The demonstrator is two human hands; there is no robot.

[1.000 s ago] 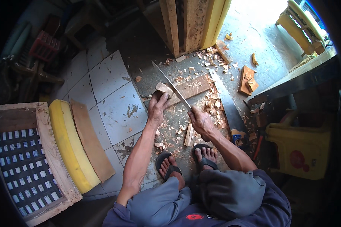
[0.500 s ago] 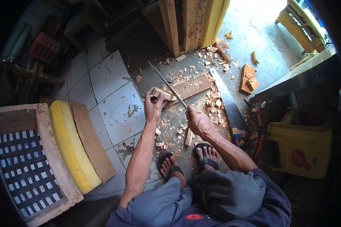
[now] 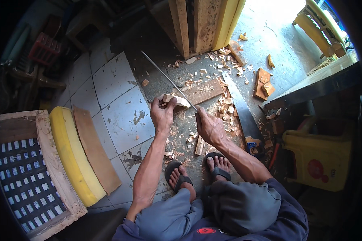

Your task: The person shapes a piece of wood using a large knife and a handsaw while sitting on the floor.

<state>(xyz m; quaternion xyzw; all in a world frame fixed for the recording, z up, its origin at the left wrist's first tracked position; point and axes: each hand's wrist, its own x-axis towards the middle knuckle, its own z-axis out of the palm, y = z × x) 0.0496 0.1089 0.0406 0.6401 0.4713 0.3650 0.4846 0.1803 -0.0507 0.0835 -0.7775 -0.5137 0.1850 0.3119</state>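
Observation:
My left hand [image 3: 161, 117] is closed on a short block of pale wood [image 3: 176, 100], fingers and thumb gripping its left end. The block is held tilted at the left end of a brown plank [image 3: 205, 91] lying on the floor. My right hand [image 3: 210, 127] is in a fist around the handle of a machete [image 3: 161, 71], hiding that handle. Its long narrow blade, seen almost edge-on, slants up to the left, passing across the right part of the block. Whether it touches the wood I cannot tell.
A handsaw [image 3: 241, 108] lies right of the plank, amid wood chips [image 3: 228, 109]. Beyond it are wood offcuts [image 3: 262, 83]. A yellow jerrycan [image 3: 317, 154] stands at right. A webbed wooden frame [image 3: 44, 160] and yellow foam [image 3: 74, 154] lie at left.
The machete has slid along its length, its tip now further up and left, with more blade showing beyond the block. The left hand with the block has shifted slightly.

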